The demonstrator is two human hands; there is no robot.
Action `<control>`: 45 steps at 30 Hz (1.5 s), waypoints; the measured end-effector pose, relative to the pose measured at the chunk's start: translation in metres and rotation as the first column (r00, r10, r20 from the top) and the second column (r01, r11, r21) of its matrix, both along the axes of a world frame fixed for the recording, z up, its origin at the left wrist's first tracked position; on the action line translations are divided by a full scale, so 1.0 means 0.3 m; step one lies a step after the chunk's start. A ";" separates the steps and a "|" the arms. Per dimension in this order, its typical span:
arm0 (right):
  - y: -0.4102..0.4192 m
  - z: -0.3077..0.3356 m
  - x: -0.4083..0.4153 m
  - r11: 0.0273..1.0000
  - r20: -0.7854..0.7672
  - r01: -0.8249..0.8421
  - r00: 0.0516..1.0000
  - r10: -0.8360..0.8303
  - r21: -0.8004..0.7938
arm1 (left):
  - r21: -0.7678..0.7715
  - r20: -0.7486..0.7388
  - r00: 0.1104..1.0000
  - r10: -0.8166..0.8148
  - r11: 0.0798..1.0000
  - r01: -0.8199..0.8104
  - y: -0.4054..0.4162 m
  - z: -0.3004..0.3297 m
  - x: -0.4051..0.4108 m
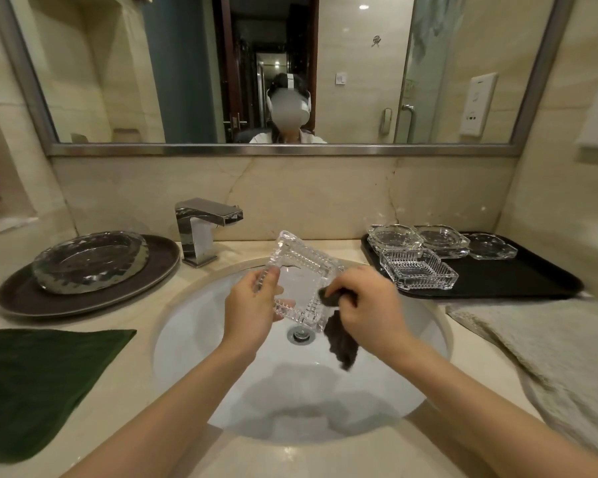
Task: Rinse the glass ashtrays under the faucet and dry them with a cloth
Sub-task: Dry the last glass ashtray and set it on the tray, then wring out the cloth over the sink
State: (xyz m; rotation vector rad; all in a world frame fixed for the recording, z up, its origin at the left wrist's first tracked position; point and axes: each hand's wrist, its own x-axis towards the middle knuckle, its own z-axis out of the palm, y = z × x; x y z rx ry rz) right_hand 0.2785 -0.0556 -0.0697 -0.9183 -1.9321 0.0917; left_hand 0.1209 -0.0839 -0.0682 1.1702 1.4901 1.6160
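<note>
Over the white sink (194, 326) I hold a square ribbed glass ashtray (299, 267), tilted on edge. My left hand (252, 307) grips its left rim, thumb on the front face. My right hand (366, 305) clutches a dark cloth (340, 341) and presses it against the ashtray's right edge; the cloth's tail hangs down toward the drain. The chrome faucet (201, 229) stands behind at the left, with no water visibly running. On a black tray (518, 281) at the right sit several more glass ashtrays (418, 270).
A large glass dish (90, 260) rests on a dark round plate (25, 298) at the left. A dark green cloth (35, 381) lies on the counter front left, a pale towel (546, 350) front right. A mirror spans the wall behind.
</note>
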 end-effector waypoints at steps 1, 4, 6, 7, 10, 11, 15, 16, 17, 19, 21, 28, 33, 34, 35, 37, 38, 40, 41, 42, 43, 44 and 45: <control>-0.002 0.007 0.020 0.997 -0.075 0.073 0.995 -0.072 0.018 | -0.006 0.064 0.998 -0.001 1.000 0.001 -0.001 0.012 -0.001; -0.003 0.034 0.071 0.959 -0.181 0.153 0.963 -0.199 -0.240 | -0.020 0.264 0.964 -0.037 0.999 0.043 0.000 0.056 0.001; 0.007 0.059 0.102 0.866 -0.253 0.003 0.956 -0.149 -0.500 | -0.037 0.336 0.938 -0.082 0.994 0.100 0.010 0.087 0.021; 0.013 0.074 0.115 0.816 -0.297 -0.074 0.947 -0.123 -0.573 | -0.054 0.351 0.929 -0.113 0.989 0.141 0.017 0.103 0.039; 0.017 0.125 0.146 0.739 -0.296 -0.112 0.947 -0.123 -0.664 | -0.075 0.401 0.881 -0.249 0.950 0.303 0.025 0.138 0.114; 0.017 0.141 0.165 0.741 -0.246 -0.066 0.959 -0.137 -0.668 | -0.072 0.421 0.859 -0.292 0.933 0.352 0.027 0.148 0.148; 0.046 0.219 0.295 0.769 0.014 0.199 0.971 -0.241 -0.608 | -0.096 0.432 0.819 -0.377 0.884 0.457 0.072 0.171 0.282; 0.060 0.243 0.334 0.774 0.113 0.274 0.960 -0.256 -0.572 | -0.125 0.381 0.839 -0.388 0.877 0.463 0.091 0.181 0.316; 0.074 0.265 0.375 0.772 0.200 0.337 0.942 -0.271 -0.539 | -0.155 0.311 0.862 -0.400 0.874 0.461 0.114 0.192 0.348; 0.107 0.304 0.462 0.757 0.307 0.420 0.903 -0.299 -0.500 | -0.199 0.176 0.873 -0.454 0.853 0.483 0.156 0.222 0.413; 0.139 0.340 0.551 0.726 0.386 0.483 0.866 -0.317 -0.489 | -0.232 0.087 0.856 -0.510 0.825 0.515 0.205 0.249 0.486; 0.289 0.401 0.786 0.617 0.538 0.589 0.789 -0.297 -0.522 | -0.330 -0.295 0.796 -0.529 0.838 0.435 0.415 0.279 0.699; 0.435 0.335 0.871 0.560 0.632 0.624 0.745 -0.215 -0.546 | -0.317 -0.791 0.492 -0.364 0.931 0.180 0.550 0.211 0.787; 0.460 0.318 0.883 0.556 0.637 0.623 0.744 -0.202 -0.551 | -0.305 -0.821 0.459 -0.339 0.941 0.149 0.569 0.195 0.802; 0.482 0.300 0.894 0.553 0.638 0.620 0.745 -0.193 -0.557 | -0.291 -0.843 0.433 -0.319 0.948 0.131 0.583 0.182 0.815; 0.511 0.265 0.908 0.547 0.637 0.612 0.750 -0.175 -0.571 | -0.274 -0.870 0.391 -0.300 0.954 0.122 0.611 0.155 0.831; 0.526 0.246 0.916 0.543 0.635 0.609 0.754 -0.169 -0.578 | -0.269 -0.881 0.370 -0.294 0.956 0.119 0.627 0.141 0.838; 0.554 0.212 0.925 0.530 0.630 0.604 0.760 -0.160 -0.595 | -0.264 -0.901 0.326 -0.287 0.958 0.114 0.652 0.115 0.845; 0.566 0.196 0.927 0.527 0.632 0.604 0.760 -0.154 -0.598 | -0.267 -0.906 0.309 -0.289 0.957 0.111 0.662 0.102 0.849; 0.576 0.183 0.929 0.529 0.634 0.602 0.759 -0.148 -0.598 | -0.270 -0.910 0.295 -0.290 0.957 0.107 0.668 0.090 0.850; 0.585 0.172 0.929 0.533 0.632 0.598 0.762 -0.145 -0.598 | -0.272 -0.913 0.287 -0.290 0.957 0.102 0.672 0.079 0.849; 0.592 0.162 0.928 0.537 0.627 0.592 0.766 -0.143 -0.600 | -0.270 -0.915 0.283 -0.287 0.958 0.099 0.676 0.069 0.847; 0.598 0.154 0.927 0.543 0.620 0.585 0.772 -0.143 -0.603 | -0.264 -0.919 0.277 -0.281 0.960 0.096 0.679 0.060 0.844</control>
